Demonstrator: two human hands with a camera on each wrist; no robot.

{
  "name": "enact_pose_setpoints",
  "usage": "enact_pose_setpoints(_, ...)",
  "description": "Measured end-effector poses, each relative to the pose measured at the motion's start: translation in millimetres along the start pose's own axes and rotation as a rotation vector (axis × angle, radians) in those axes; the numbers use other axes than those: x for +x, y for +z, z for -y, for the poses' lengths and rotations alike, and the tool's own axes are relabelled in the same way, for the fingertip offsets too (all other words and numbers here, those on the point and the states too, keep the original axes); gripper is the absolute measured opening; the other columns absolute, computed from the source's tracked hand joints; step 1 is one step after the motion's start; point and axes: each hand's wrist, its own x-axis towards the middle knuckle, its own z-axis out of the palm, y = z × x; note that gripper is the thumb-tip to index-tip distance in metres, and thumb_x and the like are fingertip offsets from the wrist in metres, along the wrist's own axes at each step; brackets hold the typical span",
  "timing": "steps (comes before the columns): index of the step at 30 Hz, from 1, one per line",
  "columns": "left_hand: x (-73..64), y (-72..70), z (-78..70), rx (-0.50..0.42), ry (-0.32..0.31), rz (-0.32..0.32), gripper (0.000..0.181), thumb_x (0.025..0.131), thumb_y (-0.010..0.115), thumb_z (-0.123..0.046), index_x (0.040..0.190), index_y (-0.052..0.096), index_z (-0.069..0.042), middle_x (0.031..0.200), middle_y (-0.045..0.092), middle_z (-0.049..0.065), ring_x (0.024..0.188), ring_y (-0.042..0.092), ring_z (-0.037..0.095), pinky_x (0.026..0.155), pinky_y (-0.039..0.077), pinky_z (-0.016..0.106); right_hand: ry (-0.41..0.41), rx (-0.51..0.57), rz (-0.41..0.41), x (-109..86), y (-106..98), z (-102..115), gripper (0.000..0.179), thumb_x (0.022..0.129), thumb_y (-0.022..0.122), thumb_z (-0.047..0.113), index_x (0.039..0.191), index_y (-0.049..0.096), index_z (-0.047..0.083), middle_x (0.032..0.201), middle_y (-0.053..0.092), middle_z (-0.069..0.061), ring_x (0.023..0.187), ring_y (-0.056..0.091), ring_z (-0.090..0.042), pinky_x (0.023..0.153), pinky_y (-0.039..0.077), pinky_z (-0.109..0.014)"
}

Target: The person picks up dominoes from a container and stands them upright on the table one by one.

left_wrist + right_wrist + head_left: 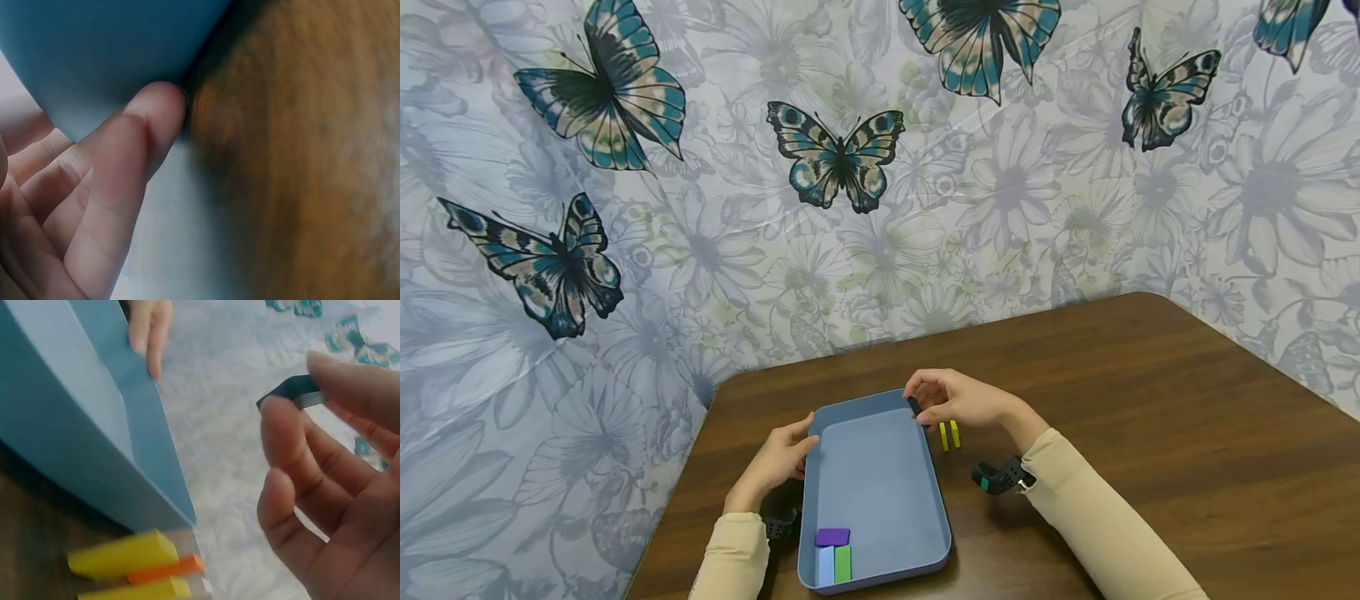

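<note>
A blue rectangular tray [880, 483] lies on the table. My left hand [775, 462] grips its left side near the far corner, thumb at the rim and fingers against the outer wall. Above the tray's far right corner, my right hand [958, 396] pinches a small black block [292, 389] between thumb and fingertips. Inside the tray's near left corner sit a purple block [832, 537], a light blue block [825, 567] and a green block [842, 563], close together.
Just right of the tray stand two yellow blocks [955, 433], with an orange block [167, 569] between them in the right wrist view. The brown wooden table [1150, 433] stretches to the right. Butterfly-patterned cloth [715, 250] hangs behind it. Each wrist wears a black band.
</note>
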Motion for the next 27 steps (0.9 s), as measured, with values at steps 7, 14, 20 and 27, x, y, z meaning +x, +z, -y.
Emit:
enact_pose_setpoints(7, -0.1, 0.1, 0.4, 0.005, -0.006, -0.008, 0.059, 0.104, 0.054, -0.019, 0.158, 0.031, -0.01, 0.069, 0.049, 0.002, 0.062, 0.057, 0.016, 0.065, 0.06, 0.037, 0.02, -0.122, -0.077, -8.6, -18, -8, 0.03, 0.094, 0.069, 0.009, 0.121, 0.058, 0.005, 0.101, 0.065, -0.016, 0.081, 0.058, -0.018, 0.07, 0.052, -0.031)
enact_pose_setpoints(14, 0.4, -0.5, 0.3, 0.002, -0.011, -0.012, 0.059, 0.104, 0.054, -0.019, 0.158, 0.031, -0.01, 0.07, 0.05, 0.003, 0.062, 0.057, 0.016, 0.065, 0.06, 0.037, 0.047, -0.134, -0.09, -16.4, -30, -13, 0.028, 0.093, 0.069, 0.006, 0.117, 0.057, 0.001, 0.101, 0.069, -0.019, 0.082, 0.063, -0.033, 0.064, 0.051, -0.027)
enact_pose_setpoints(20, 0.6, -0.2, 0.4, -0.008, -0.006, -0.015, 0.059, 0.104, 0.055, -0.018, 0.157, 0.032, -0.009, 0.087, 0.055, 0.008, 0.062, 0.058, 0.017, 0.065, 0.06, 0.037, 0.072, -0.145, -0.076, -22.9, -38, -19, 0.032, 0.093, 0.069, 0.004, 0.118, 0.053, -0.007, 0.093, 0.067, -0.012, 0.08, 0.064, -0.029, 0.068, 0.054, -0.03)
enact_pose_setpoints(27, 0.3, -0.9, 0.6, -0.007, -0.004, -0.013, 0.059, 0.104, 0.055, -0.018, 0.157, 0.032, -0.009, 0.085, 0.056, 0.007, 0.062, 0.058, 0.017, 0.064, 0.06, 0.037, 0.114, -0.153, -0.048, -25.9, -40, -28, 0.025, 0.089, 0.07, -0.002, 0.108, 0.053, -0.007, 0.086, 0.066, -0.008, 0.08, 0.065, -0.023, 0.072, 0.056, -0.038)
